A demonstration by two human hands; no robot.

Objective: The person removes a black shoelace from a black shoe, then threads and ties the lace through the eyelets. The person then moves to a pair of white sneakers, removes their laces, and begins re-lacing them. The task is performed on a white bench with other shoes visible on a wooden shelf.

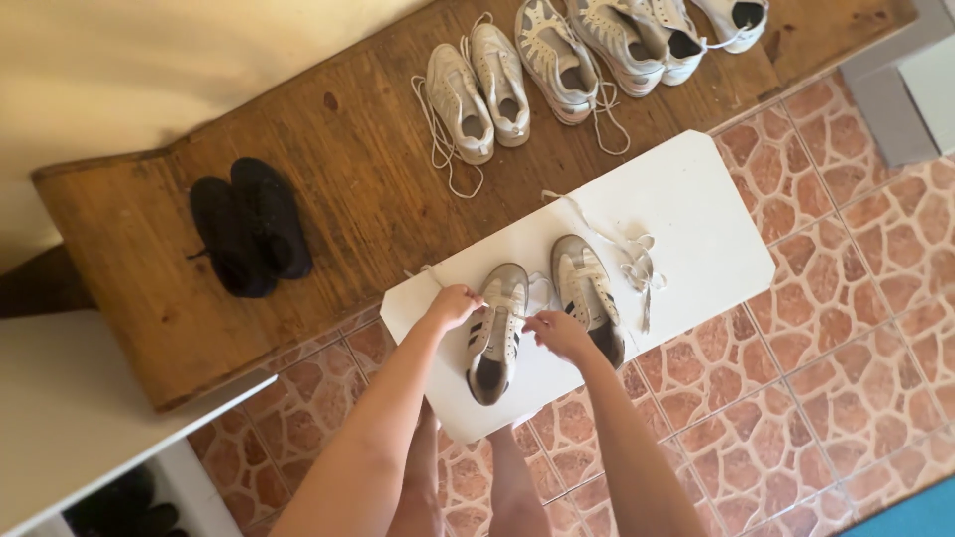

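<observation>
Two beige sneakers with dark stripes sit on a small white table point(696, 229). My left hand point(451, 306) and my right hand point(559, 333) flank the left sneaker point(497, 333), each pinching a white lace end at its eyelets. The right sneaker point(587, 293) stands beside it, untouched, with a loose white lace point(637, 264) lying next to it on the table. My bare legs show below the table edge.
A long wooden bench point(348, 169) runs behind the table, carrying a black pair of shoes point(249, 234), a white pair with loose laces point(482, 89) and more white sneakers point(617, 40). A white shelf point(90, 408) stands at lower left. The floor is reddish stone-pattern tile point(846, 328).
</observation>
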